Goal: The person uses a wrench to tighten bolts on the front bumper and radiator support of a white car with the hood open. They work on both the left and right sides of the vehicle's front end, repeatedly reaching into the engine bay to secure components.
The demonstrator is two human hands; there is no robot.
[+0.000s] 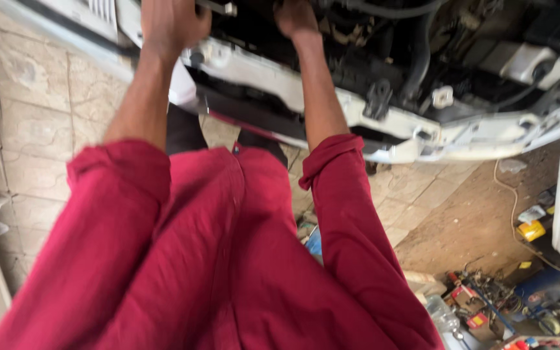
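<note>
A white car front with its cover off fills the top of the view, dark engine parts showing behind its white crossbeam. Below it lies a tiled floor, with scattered tools and boxes at the lower right. Both arms in rolled red sleeves reach up into the engine bay. The left hand is closed around a metal tool at the top edge. The right hand reaches among the dark parts; whether it grips anything cannot be told.
</note>
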